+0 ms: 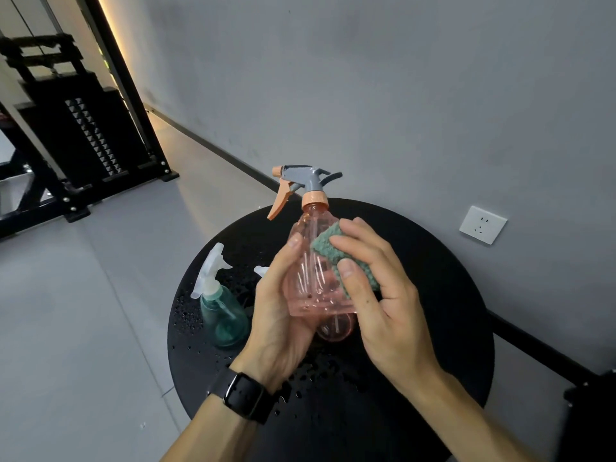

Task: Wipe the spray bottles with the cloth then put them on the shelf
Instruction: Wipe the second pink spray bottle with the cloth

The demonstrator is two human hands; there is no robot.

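My left hand (280,311) grips a clear pink spray bottle (311,271) with an orange and grey trigger head, holding it upright above the round black table (433,311). My right hand (376,295) pinches a green cloth (328,245) and presses it against the bottle's right side. A teal spray bottle (223,311) with a white trigger stands on the table's left part. Behind my left hand, the white tip of another sprayer (261,271) peeks out. Part of a second pink bottle (335,328) shows below the held one.
Water drops dot the table top. A grey wall with a white socket (482,225) is close behind the table. Black gym equipment (76,138) stands at the far left across open grey floor. A dark object (593,415) sits at the right edge.
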